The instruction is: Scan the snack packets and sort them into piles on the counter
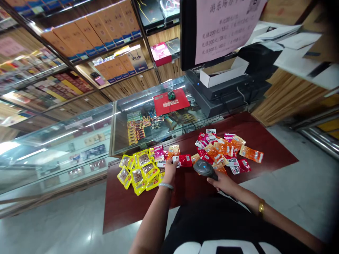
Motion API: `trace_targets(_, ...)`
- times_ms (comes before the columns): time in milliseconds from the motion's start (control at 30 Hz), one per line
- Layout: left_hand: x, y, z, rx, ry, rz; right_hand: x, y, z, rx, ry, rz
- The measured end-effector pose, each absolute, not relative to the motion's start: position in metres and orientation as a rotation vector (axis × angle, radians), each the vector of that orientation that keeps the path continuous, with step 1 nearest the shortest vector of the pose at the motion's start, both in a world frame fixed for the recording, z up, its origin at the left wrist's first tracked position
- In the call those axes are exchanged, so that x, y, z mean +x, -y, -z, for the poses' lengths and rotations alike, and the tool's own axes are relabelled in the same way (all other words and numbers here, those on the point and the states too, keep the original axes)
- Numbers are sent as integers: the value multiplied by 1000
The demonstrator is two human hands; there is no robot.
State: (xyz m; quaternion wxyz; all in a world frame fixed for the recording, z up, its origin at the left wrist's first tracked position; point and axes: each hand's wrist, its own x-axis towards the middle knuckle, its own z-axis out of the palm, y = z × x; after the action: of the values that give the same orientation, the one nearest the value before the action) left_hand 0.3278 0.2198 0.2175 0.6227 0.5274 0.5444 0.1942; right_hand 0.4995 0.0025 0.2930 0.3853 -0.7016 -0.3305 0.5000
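Observation:
My left hand (pixel 171 171) pinches the white end of a red snack packet (pixel 185 161) over the dark red counter board (pixel 182 190). In my right hand (pixel 222 183) is a black handheld barcode scanner (pixel 205 168), its head turned toward that packet. Left of my left hand lies a heap of yellow snack packets (pixel 144 173) with clear windows. A few pink and orange packets (pixel 173 151) rest just beyond my left fingers. Past the scanner spreads a pile of orange and red packets (pixel 222 150).
A glass display case (pixel 122 130) adjoins the board, with a red mouse pad (pixel 172 102) and a mouse (pixel 171 95) on top. Behind the pile stand a cash drawer (pixel 219 90), an open white box (pixel 225 72) and a monitor (pixel 188 38) bearing a pink notice. Stocked shelves (pixel 106 56) line the back.

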Motion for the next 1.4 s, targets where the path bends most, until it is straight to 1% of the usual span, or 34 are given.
trace_targets(200,306,-223,-232,1204,-1305,-514,495,-19,-297,-1772,908,-1265)
trace_targets(333,292,-240,-254,1505,-1663,-698,494,-13,-294,-1789,896,-1306)
trace_targets(400,298,-243,-258,1709,-1719,-732,494,-7,-290,-1806,867,-1325)
trace_targets(500,331,-231,-248,1983,-1414,-514,496,2,-284,-1844,823,-1310)
trace_targets(567,362,-216,-232,2006,-1178,-317,498,9,-282,-1875,807,-1289)
trace_targets(633,390,-202,-215,1989,-1095,-185,500,14,-282,-1906,794,-1271)
trace_targets(733,414,-190,-198,1967,-1126,-55,502,22,-282,-1926,787,-1261)
trace_targets(933,402,-195,-184,1787,-1175,30,501,30,-276,-1962,757,-1238)
trace_targets(1033,382,-200,-181,1526,-1229,21,499,29,-273,-1973,723,-1286)
trace_targets(1200,347,-202,-189,856,-1183,-187,493,16,-278,-1850,766,-1406)
trace_targets(1267,337,-201,-195,730,-1153,-248,490,8,-283,-1770,810,-1441)
trace_targets(1400,327,-196,-207,662,-1071,-323,483,-6,-291,-1687,845,-1510)
